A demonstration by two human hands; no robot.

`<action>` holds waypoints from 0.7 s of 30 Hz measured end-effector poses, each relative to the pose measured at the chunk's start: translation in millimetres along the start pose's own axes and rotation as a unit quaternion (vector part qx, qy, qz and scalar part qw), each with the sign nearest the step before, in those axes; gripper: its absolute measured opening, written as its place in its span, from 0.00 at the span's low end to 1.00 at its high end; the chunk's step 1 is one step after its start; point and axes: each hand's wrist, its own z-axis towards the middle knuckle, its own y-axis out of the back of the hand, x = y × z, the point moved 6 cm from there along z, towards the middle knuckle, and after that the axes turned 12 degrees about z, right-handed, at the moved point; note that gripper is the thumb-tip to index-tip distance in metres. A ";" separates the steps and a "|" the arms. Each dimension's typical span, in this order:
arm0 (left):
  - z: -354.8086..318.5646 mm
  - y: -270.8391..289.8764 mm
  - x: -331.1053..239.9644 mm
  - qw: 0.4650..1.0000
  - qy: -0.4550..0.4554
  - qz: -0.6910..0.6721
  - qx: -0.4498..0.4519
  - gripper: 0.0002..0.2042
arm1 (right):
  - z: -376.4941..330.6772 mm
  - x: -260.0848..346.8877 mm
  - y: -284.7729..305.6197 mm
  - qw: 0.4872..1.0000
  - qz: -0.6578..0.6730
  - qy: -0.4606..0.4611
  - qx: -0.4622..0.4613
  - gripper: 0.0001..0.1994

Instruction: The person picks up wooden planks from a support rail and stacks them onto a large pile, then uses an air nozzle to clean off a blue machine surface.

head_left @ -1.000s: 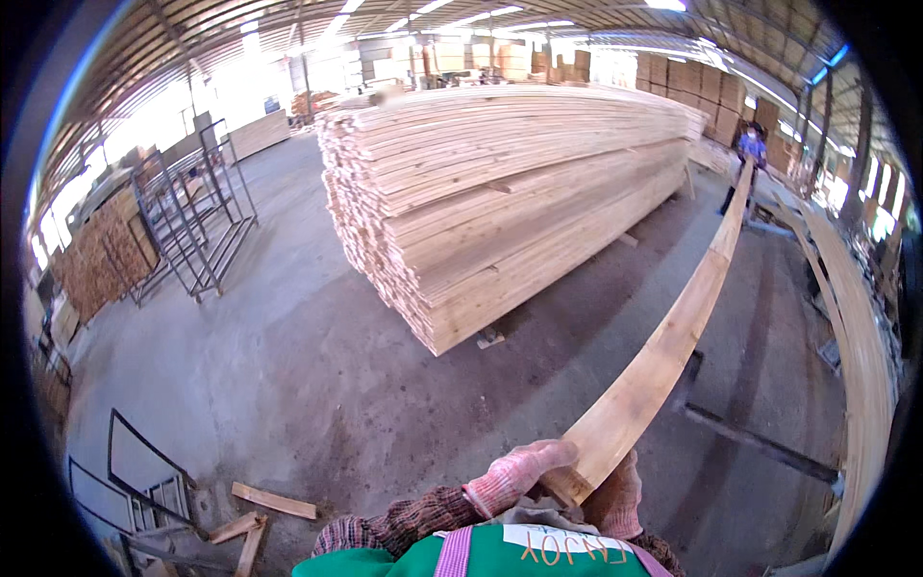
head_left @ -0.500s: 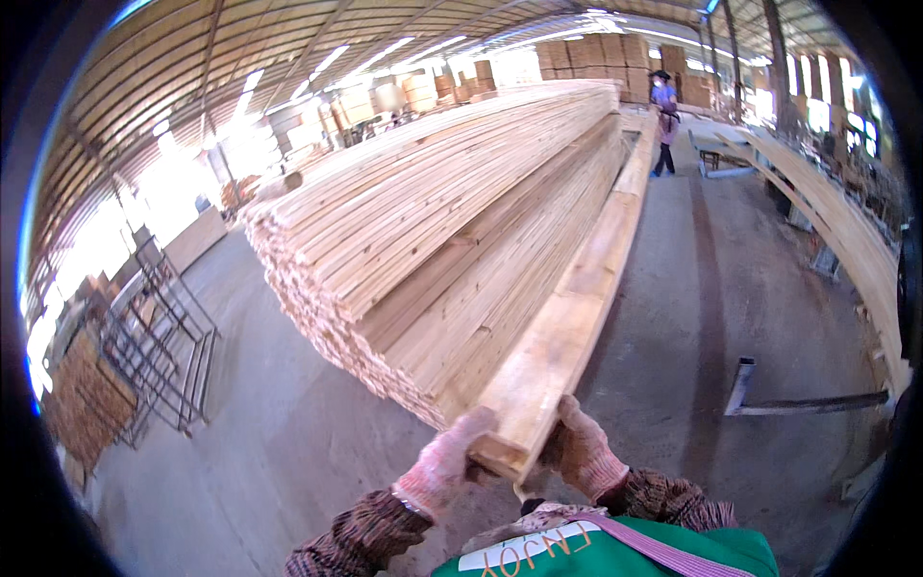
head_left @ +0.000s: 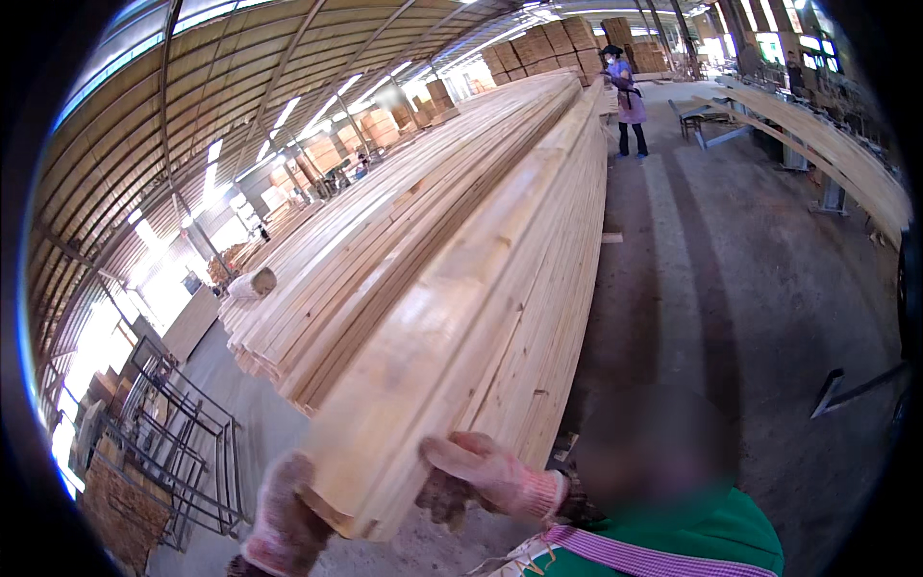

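Observation:
A long pale wooden board (head_left: 423, 332) lies lengthwise over a big stack of similar boards (head_left: 524, 380), its near end jutting toward me. At that end's left corner my left hand (head_left: 288, 514), in a pinkish work glove, is closed around the edge. My right hand (head_left: 486, 476), gloved the same way, has its thumb at the board's right edge and its fingers curled low beside it. Slight motion blur softens the near end and both gloves. The undersides of the grips are hidden.
A person (head_left: 627, 101) in a purple top stands by the stack's far end. To the left are black metal frames (head_left: 192, 452) and a log piece (head_left: 253, 284) beside the stack. Long boards (head_left: 817, 139) rest on a support at right; an angled metal bar (head_left: 846, 392) lies on the floor.
The board has moved left, from the stack's right side to over its top, with both hands on it. My hands are farther left and wider apart. The view has swung with them.

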 end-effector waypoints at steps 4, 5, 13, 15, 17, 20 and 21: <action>68.4 11.6 -68.6 0.994 -0.059 0.022 0.091 0.38 | 84.9 23.8 -33.5 0.999 -0.007 0.054 0.007 0.33; 63.6 31.6 -85.4 0.992 -0.094 0.041 0.072 0.38 | 106.4 19.3 -57.6 0.999 0.000 0.038 0.033 0.34; 182.9 126.8 -92.8 0.995 -0.011 0.000 0.099 0.38 | 274.5 12.1 -64.0 0.995 0.010 0.095 0.010 0.32; 198.2 125.5 -77.9 0.993 0.001 -0.038 0.116 0.37 | 271.0 19.6 -60.5 0.996 0.007 0.084 -0.004 0.32; 214.9 143.7 -62.5 0.989 0.006 -0.014 0.146 0.39 | 279.8 18.4 -47.2 0.997 -0.009 0.075 -0.029 0.32; 229.3 161.5 -51.1 0.987 0.042 -0.050 0.149 0.40 | 294.7 20.0 -46.2 0.997 -0.067 0.040 -0.031 0.33; 231.2 163.2 -47.8 0.990 0.048 -0.053 0.124 0.40 | 299.6 18.9 -42.8 0.996 -0.085 0.031 -0.026 0.34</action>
